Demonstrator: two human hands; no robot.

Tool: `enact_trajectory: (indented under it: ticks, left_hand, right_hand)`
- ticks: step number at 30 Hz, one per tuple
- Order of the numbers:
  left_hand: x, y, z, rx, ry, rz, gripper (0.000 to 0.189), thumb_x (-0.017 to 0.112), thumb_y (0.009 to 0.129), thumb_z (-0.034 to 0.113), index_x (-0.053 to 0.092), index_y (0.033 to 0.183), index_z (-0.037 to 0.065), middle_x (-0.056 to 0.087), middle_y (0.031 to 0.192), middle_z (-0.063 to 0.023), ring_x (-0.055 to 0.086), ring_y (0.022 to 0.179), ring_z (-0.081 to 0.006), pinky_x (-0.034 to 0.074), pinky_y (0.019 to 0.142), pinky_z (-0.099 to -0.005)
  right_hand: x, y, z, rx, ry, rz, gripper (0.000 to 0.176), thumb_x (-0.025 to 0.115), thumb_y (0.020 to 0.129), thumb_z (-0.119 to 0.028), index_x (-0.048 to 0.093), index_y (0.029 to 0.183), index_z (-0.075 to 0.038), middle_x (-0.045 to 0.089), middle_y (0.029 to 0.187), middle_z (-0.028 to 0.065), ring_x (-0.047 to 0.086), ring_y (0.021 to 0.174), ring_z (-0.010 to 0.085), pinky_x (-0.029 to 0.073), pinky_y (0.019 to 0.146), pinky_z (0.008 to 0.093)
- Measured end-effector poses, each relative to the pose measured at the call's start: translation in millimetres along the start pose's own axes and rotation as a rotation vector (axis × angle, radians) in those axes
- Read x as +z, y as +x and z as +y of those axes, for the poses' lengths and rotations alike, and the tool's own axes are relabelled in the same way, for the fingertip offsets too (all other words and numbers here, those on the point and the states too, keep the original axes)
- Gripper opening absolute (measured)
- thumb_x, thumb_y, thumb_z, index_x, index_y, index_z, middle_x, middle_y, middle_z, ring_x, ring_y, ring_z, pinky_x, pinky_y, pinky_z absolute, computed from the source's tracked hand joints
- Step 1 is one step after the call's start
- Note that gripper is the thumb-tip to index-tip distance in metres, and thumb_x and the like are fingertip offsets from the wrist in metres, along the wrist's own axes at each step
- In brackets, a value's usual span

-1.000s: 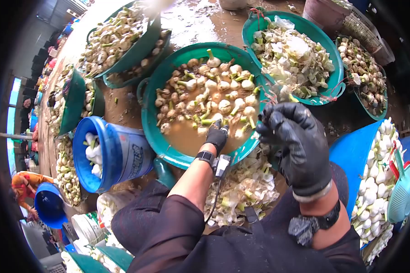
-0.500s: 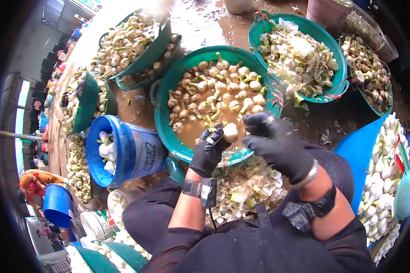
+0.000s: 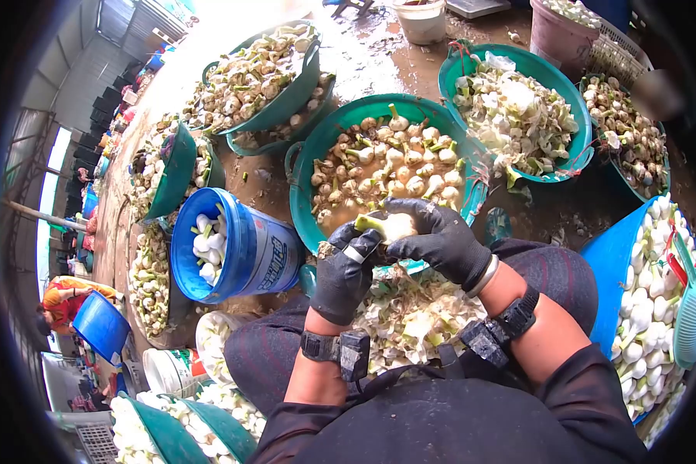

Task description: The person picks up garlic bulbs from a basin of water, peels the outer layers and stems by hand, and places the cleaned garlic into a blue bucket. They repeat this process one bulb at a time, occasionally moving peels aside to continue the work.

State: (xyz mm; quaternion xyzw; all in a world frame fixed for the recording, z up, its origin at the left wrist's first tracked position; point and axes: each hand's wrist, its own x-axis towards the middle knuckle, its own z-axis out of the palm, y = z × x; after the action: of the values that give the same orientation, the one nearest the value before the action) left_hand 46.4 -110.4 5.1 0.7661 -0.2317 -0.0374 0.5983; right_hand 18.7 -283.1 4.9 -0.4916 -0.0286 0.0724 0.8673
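Both hands wear dark gloves. My right hand (image 3: 442, 241) is closed round a pale garlic bulb (image 3: 398, 226), whose green stem points left. Close beside it, my left hand (image 3: 346, 272) is closed near the stem, with a light band on a finger; what its fingertips grip is too small to make out. The hands are over the near rim of a green tub (image 3: 308, 224) holding brownish water and many bulbs with stems. Beneath them, between the legs, lies a heap of peelings (image 3: 417, 317).
A blue bucket (image 3: 274, 251) with white bulbs stands left of the tub. Another green tub (image 3: 568, 166) holds peelings at the upper right. White bulbs fill a blue container (image 3: 607, 263) at the right. A co-worker (image 3: 68, 298) bends at the far left.
My right hand has moved left and down and closed round the bulb, which has turned sideways. My left hand has dropped slightly. The camera view has shifted.
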Motion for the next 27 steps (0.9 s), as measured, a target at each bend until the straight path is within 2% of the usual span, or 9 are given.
enact_trajectory:
  ticks: [4, 6, 9, 13, 15, 20, 23, 25, 27]
  left_hand:
    - [1, 5, -1, -0.188, -0.324, 0.065, 0.020, 0.051, 0.082, -0.006, 0.061, 0.097, 0.001, 0.060, 0.087, -0.0109, 0.061, 0.073, -0.0178, 0.050, 0.061, -0.0274]
    - [5, 6, 18, -0.435, -0.660, 0.100, 0.019, 0.051, 0.083, -0.005, 0.061, 0.097, 0.002, 0.060, 0.087, -0.0110, 0.062, 0.072, -0.0186, 0.050, 0.062, -0.0267]
    - [8, 1, 3, -0.282, -0.273, 0.041, 0.019, 0.052, 0.086, 0.008, 0.055, 0.101, -0.002, 0.061, 0.089, -0.0074, 0.061, 0.075, -0.0147, 0.049, 0.066, -0.0255]
    - [4, 1, 5, -0.268, -0.231, 0.016, 0.018, 0.052, 0.085, 0.007, 0.057, 0.099, -0.003, 0.062, 0.087, -0.0081, 0.062, 0.071, -0.0151, 0.050, 0.063, -0.0261]
    - [4, 3, 14, -0.393, -0.355, 0.039, 0.016, 0.052, 0.083, 0.007, 0.058, 0.094, -0.004, 0.062, 0.085, -0.0086, 0.061, 0.070, -0.0145, 0.049, 0.063, -0.0256]
    - [2, -3, 8, -0.306, -0.320, -0.006, 0.020, 0.051, 0.083, 0.007, 0.059, 0.098, -0.003, 0.062, 0.090, -0.0092, 0.062, 0.076, -0.0154, 0.050, 0.069, -0.0267]
    - [3, 0, 10, -0.246, -0.327, -0.027, 0.021, 0.053, 0.084, 0.010, 0.058, 0.100, -0.003, 0.062, 0.091, -0.0090, 0.061, 0.078, -0.0149, 0.050, 0.068, -0.0258]
    - [5, 5, 11, -0.394, -0.672, -0.084, 0.023, 0.055, 0.084, 0.011, 0.056, 0.103, -0.002, 0.062, 0.094, -0.0089, 0.060, 0.082, -0.0145, 0.049, 0.069, -0.0255]
    - [4, 4, 15, -0.449, -0.683, -0.103, 0.028, 0.057, 0.080, 0.006, 0.054, 0.106, -0.004, 0.062, 0.097, -0.0103, 0.060, 0.089, -0.0182, 0.048, 0.078, -0.0282]
  right_hand:
    - [3, -4, -8, 0.026, -0.055, 0.016, 0.060, 0.071, 0.071, -0.001, 0.043, 0.124, 0.004, 0.059, 0.108, 0.0112, 0.058, 0.093, 0.0151, 0.049, 0.082, 0.0287]
    - [2, -3, -3, -0.061, -0.038, 0.003, 0.059, 0.069, 0.074, -0.003, 0.042, 0.126, 0.004, 0.059, 0.108, 0.0113, 0.058, 0.092, 0.0151, 0.049, 0.082, 0.0286]
    - [-1, -5, -5, 0.041, 0.068, 0.037, 0.056, 0.067, 0.077, -0.006, 0.042, 0.126, 0.004, 0.059, 0.108, 0.0110, 0.058, 0.093, 0.0151, 0.048, 0.082, 0.0280]
    - [-2, -6, -4, 0.122, 0.074, 0.055, 0.038, 0.065, 0.082, -0.021, 0.051, 0.110, 0.001, 0.061, 0.095, 0.0080, 0.060, 0.081, 0.0150, 0.051, 0.070, 0.0282]
    - [-1, -7, -5, 0.174, 0.123, 0.052, 0.034, 0.063, 0.083, -0.026, 0.053, 0.105, -0.001, 0.060, 0.091, 0.0071, 0.059, 0.077, 0.0146, 0.051, 0.066, 0.0281]
    - [1, -8, -21, 0.265, 0.084, 0.030, 0.035, 0.057, 0.086, -0.038, 0.056, 0.097, -0.004, 0.059, 0.085, 0.0054, 0.058, 0.070, 0.0132, 0.049, 0.060, 0.0270]
    - [-1, -7, -15, 0.211, 0.080, 0.033, 0.035, 0.052, 0.088, -0.040, 0.056, 0.095, -0.005, 0.058, 0.080, 0.0042, 0.057, 0.068, 0.0120, 0.048, 0.058, 0.0258]
    - [-4, -6, -8, 0.198, 0.076, 0.032, 0.035, 0.051, 0.089, -0.040, 0.056, 0.094, -0.006, 0.058, 0.079, 0.0038, 0.057, 0.067, 0.0116, 0.048, 0.057, 0.0255]
    - [-6, -5, -4, 0.035, -0.176, 0.012, 0.037, 0.048, 0.090, -0.042, 0.055, 0.094, -0.006, 0.058, 0.079, 0.0043, 0.058, 0.066, 0.0119, 0.048, 0.053, 0.0234]
